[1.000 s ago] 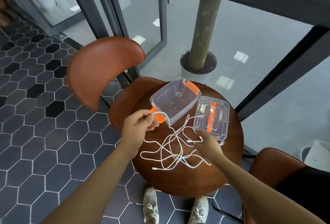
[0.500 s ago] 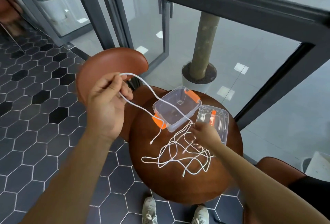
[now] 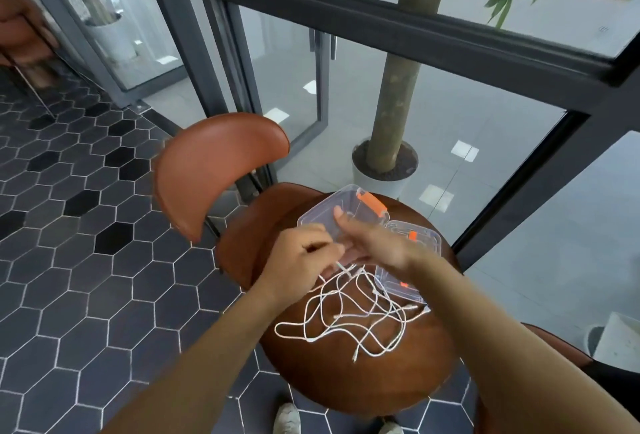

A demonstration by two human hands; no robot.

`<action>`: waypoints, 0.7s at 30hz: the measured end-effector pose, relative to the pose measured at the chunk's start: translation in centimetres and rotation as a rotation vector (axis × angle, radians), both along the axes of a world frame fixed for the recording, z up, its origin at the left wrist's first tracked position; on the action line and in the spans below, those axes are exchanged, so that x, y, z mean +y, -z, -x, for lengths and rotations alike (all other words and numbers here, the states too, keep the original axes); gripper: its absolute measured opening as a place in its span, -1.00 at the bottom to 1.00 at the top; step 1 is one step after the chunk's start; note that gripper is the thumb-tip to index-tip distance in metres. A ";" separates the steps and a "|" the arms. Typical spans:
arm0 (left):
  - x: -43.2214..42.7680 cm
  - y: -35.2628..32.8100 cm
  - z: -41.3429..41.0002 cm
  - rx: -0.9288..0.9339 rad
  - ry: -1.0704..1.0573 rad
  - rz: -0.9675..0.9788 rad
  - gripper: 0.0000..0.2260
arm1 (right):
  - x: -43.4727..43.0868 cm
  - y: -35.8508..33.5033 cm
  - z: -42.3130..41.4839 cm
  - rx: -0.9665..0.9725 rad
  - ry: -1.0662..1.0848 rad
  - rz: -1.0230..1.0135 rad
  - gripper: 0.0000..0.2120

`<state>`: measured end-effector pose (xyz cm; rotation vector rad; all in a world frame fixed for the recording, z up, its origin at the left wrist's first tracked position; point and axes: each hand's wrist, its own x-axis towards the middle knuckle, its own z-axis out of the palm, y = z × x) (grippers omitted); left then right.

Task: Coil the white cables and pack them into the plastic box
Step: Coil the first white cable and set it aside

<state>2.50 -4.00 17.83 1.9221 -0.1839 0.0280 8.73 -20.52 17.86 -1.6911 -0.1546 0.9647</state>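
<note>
A small round brown wooden table [image 3: 363,378] stands on a floor of dark hexagonal tiles [image 3: 69,260] with pale grout, close to a wall of dark-framed glass panels [image 3: 398,28]. Beyond the glass a tree trunk rises from a white round planter [image 3: 377,175]. A brown leather chair [image 3: 214,170] sits at the table's far left, its seat tucked against the rim, and part of a second brown seat shows at the near right corner.

The tangle of thin white cables [image 3: 349,316] lies spread loosely over the middle of the table, one plug end reaching toward the near edge. The clear plastic box [image 3: 322,217] with orange latches stands open at the far edge, and its clear lid [image 3: 426,243] lies just beside it to the right, overhanging the cables slightly.

Both hands meet above the far part of the tangle, in front of the box. The left hand [image 3: 304,253] is curled, fingers pinched on a strand of cable. The right hand [image 3: 370,243] is blurred, fingers stretched toward the left hand; whether it holds a strand cannot be told.

The near half of the table is bare wood, and open tiled floor lies to the left.
</note>
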 end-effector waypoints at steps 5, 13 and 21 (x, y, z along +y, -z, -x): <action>-2.4 3.1 2.0 -0.322 0.195 -0.369 -0.69 | 2.1 4.0 0.1 0.391 0.094 -0.169 -0.57; -1.0 3.8 5.6 -0.070 -0.229 0.078 -0.87 | 1.7 2.0 1.0 0.276 0.372 -0.217 -0.82; 2.7 4.1 -2.0 0.864 -0.279 1.236 -0.22 | -1.5 -2.0 6.5 -0.139 0.126 -0.054 -0.81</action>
